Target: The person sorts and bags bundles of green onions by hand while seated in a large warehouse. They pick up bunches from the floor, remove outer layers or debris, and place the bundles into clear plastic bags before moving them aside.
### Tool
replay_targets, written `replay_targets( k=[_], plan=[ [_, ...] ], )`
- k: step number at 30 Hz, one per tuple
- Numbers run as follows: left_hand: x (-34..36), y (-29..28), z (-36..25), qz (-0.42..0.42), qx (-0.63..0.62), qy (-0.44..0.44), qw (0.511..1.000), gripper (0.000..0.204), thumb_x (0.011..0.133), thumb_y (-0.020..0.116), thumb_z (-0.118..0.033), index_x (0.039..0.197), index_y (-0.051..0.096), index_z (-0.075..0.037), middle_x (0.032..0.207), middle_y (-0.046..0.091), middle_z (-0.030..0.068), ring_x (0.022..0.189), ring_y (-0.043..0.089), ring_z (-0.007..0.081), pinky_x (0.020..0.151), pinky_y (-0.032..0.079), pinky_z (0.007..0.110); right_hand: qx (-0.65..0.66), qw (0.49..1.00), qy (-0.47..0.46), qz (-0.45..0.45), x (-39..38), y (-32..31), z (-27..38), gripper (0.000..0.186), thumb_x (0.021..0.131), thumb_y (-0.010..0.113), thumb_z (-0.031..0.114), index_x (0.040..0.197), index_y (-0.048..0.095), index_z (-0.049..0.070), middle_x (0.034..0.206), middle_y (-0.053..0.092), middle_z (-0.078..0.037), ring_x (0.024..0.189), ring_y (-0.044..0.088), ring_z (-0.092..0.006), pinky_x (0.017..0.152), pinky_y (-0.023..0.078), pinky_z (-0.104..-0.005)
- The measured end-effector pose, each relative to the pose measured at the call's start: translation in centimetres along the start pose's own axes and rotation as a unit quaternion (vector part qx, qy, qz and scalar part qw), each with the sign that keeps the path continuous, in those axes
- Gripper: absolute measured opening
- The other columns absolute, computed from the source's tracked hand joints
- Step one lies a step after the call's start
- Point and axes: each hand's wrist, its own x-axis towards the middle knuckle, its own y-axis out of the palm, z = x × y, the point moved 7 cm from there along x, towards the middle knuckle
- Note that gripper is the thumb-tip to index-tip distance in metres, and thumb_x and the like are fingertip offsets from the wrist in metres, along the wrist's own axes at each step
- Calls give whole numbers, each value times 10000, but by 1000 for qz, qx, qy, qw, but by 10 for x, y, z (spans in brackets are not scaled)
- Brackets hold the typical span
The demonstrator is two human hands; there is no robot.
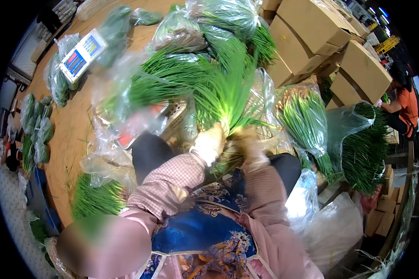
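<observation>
Apparently for steadiness, the left hand (209, 141) clamps the scallion bunch (227, 95) low; the right hand (249, 145) blurs, its grip unclear.

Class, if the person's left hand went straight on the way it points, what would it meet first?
The left hand would first meet the bunch of green stalks in its grasp; beyond that, perhaps the clear plastic, though depth is unclear.

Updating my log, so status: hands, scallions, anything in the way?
Left hand gripping scallion bunch near the base. Right hand alongside, motion-blurred, grip unclear. Bunch fanned out forward. More scallions crowding close on the left.
</observation>
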Motion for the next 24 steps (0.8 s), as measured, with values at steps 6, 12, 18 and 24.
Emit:
replay_targets(
  k=[6,12,18,24],
  plan=[
    [-21,8,-32,-51,-127,246,960,380,796,617,-182,1090,468,8,672,587,109,694,601,266,660,498,370,449,881,67,132,-1,30,-32,464,810,626,246,1148,466,-28,1091,585,-145,949,600,-237,841,509,-368],
    [-1,5,49,167,-560,-161,795,461,906,417,-475,814,554,-44,567,538,14,471,487,119,486,424,230,496,842,20,211,-2,26,-23,505,845,543,247,1264,420,-7,1211,519,-172,1061,554,-263,866,505,-380],
    [-13,-10,-20,76,-416,148,894,646,811,660,-198,1360,330,-114,1018,585,58,818,552,127,732,455,288,491,845,70,200,-9,25,-43,454,834,562,236,1209,476,-5,1136,561,-170,1013,580,-245,856,515,-367],
    [-12,9,5,202,-216,-101,950,334,734,726,-320,918,629,-59,754,635,44,667,567,122,611,462,268,366,904,171,140,4,17,-85,353,817,584,143,1120,522,-26,966,630,-122,509,573,-70,354,413,-141]
  ],
)
